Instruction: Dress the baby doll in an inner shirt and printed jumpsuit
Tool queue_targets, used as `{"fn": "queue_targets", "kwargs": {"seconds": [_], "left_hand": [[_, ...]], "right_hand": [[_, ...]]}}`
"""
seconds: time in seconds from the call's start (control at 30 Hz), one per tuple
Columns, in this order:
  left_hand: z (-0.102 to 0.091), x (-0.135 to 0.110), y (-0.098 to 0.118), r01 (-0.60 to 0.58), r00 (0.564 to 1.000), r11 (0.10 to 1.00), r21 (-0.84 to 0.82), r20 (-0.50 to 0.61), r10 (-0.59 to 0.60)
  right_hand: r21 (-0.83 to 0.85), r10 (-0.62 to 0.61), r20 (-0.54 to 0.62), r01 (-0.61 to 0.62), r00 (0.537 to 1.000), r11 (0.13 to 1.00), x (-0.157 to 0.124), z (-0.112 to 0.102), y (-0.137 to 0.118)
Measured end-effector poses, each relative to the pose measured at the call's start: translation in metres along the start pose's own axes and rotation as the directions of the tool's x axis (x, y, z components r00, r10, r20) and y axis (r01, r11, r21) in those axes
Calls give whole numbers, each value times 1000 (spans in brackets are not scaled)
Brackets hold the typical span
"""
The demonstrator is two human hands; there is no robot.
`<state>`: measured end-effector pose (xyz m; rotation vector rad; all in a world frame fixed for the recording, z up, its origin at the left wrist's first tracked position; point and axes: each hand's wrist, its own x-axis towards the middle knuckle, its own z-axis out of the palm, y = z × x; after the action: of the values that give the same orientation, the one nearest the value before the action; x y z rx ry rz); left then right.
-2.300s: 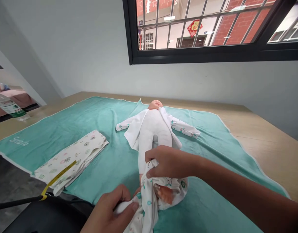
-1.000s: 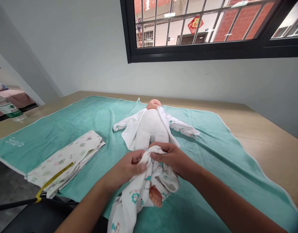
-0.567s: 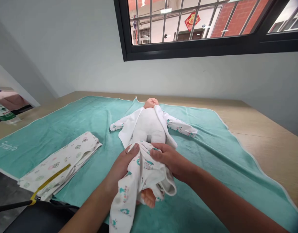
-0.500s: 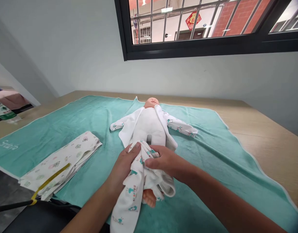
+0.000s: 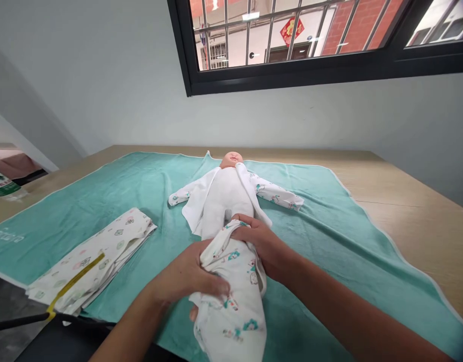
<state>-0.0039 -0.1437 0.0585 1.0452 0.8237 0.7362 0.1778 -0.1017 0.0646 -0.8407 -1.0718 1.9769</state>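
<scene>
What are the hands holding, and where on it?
The white printed baby trousers on the baby doll: right hand at the waistband, left hand gripping the side.

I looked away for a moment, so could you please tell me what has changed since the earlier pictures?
The printed trousers have been drawn up the baby doll, and the bare foot seen earlier is now covered. The left hand came up from the cuff to grip their side; the right hand holds the waistband. The folded cloth and teal towel are unchanged.
</scene>
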Motion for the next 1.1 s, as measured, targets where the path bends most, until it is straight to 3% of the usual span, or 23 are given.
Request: {"fn": "queue_targets", "kwargs": {"seconds": [0.07, 0.17, 0.23, 0.3, 0.37, 0.5, 0.57, 0.67, 0.77, 0.9, 0.97, 1.1], "left_hand": [[2, 2, -1, -23, 996, 999, -34, -84, 20], [15, 7, -3, -152, 965, 962, -226, -245, 95], [23, 10, -4, -183, 950, 932, -314, -301, 85], [26, 10, -4, -181, 945, 918, -353, -320, 63], [22, 9, -4, -179, 951, 923, -339, -299, 74], [6, 5, -3, -118, 991, 973, -198, -80, 103], [2, 5, -2, -75, 997, 988, -131, -37, 71], [3, 6, -2, -95, 985, 976, -198, -161, 63], [6, 8, -5, -144, 969, 926, -350, -238, 61], [6, 7, -10, -157, 974, 920, -359, -213, 83], [4, 5, -10, -170, 974, 927, -333, -200, 107], [0, 1, -5, -108, 994, 964, -244, -43, 101]], "right_hand": [[-124, 41, 81, -31, 996, 992, -2, -1, -5], [-356, 144, 178, -73, 973, 932, -3, -2, -13], [-438, 210, 172, -116, 963, 891, -3, -3, -14], [-395, 217, 134, -149, 967, 906, -2, -2, -10], [-263, 166, 90, -138, 982, 955, -1, -1, -3], [-57, 70, 43, -67, 997, 996, 0, 2, 6], [-9, 50, 46, -50, 998, 999, 0, 2, 6], [-57, 71, 109, -66, 992, 996, -2, 0, 0], [-249, 117, 219, -60, 969, 967, -4, -1, -9], [-403, 185, 240, -76, 953, 912, -2, -1, -10], [-353, 147, 175, -78, 973, 932, 0, -1, -4], [-207, 55, 62, -41, 997, 978, 2, -3, 5]]}}
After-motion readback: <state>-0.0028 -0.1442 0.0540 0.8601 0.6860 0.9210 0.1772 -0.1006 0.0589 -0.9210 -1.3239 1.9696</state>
